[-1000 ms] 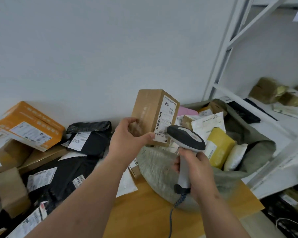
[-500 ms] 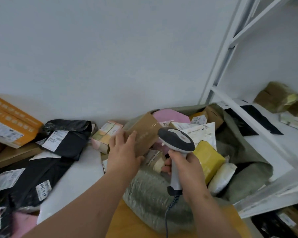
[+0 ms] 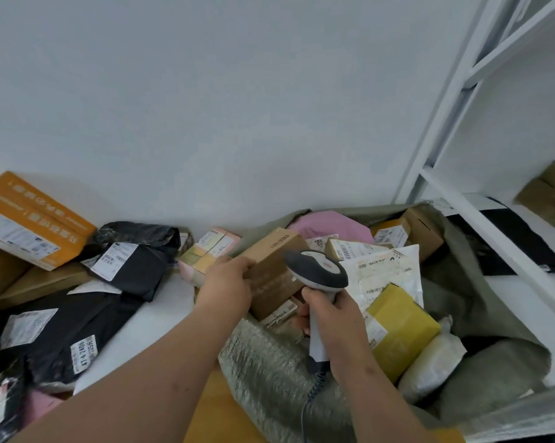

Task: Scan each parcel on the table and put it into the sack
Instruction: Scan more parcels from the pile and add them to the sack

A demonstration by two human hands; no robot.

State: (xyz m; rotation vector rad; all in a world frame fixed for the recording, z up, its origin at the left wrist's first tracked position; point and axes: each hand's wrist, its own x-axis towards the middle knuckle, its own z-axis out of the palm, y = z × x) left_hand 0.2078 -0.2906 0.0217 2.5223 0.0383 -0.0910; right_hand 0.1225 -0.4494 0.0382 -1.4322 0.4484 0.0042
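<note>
Here, the left hand (image 3: 226, 287) grips a brown cardboard parcel (image 3: 271, 271) by its near-left end, fingers wrapped on top, holding it over the open mouth of the grey-green sack (image 3: 480, 302) at the table's right end. The box's long axis slants from the hand up and away toward the wall, tilted over parcels already inside. The right hand (image 3: 332, 318) is clamped around the handle of a barcode scanner (image 3: 316, 273), just right of the box. Release looks like the next move; the left hand alone carries the parcel.
</note>
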